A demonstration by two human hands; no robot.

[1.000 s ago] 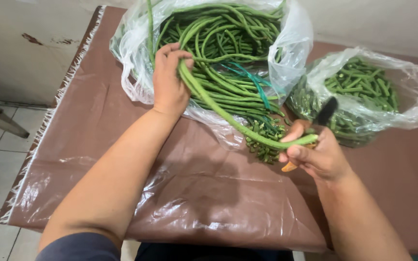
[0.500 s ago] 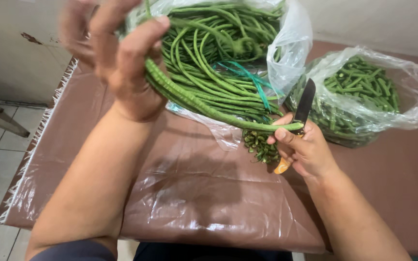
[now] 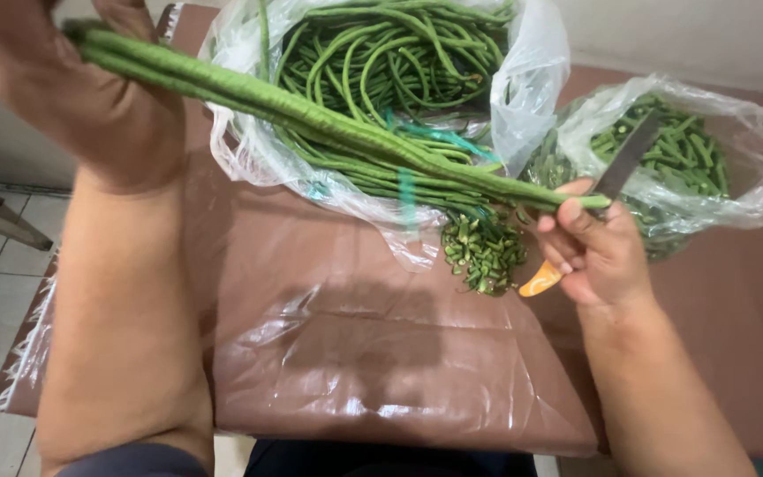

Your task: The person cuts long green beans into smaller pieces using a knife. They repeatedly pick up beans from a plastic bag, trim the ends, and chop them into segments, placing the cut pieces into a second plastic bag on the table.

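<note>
My left hand [image 3: 72, 97] is raised high, close to the camera, and it is closed around one end of a few long green beans [image 3: 328, 132]. These beans go in a straight slanted line from my left hand, over the table, down to my right hand [image 3: 593, 252]. My right hand pinches the other end of the beans between the thumb and fingers, and the same hand also holds a knife [image 3: 615, 172] with a dark blade and an orange handle. The blade points up, just behind the tips of the beans.

My left forearm is big in the view and covers a part of the table's left side. The held beans cross in front of the large clear plastic bag [image 3: 532, 79], so they hide some of its content. This bag lies open on the table and is full of long green beans in loose coils. Just beside it, on the right, is a second clear plastic bag [image 3: 752, 150] with short cut pieces of beans inside. Between the two bags, near my right hand, there is a small pile of cut bean ends [image 3: 483, 252] directly on the brown plastic table cover [image 3: 381, 353].
</note>
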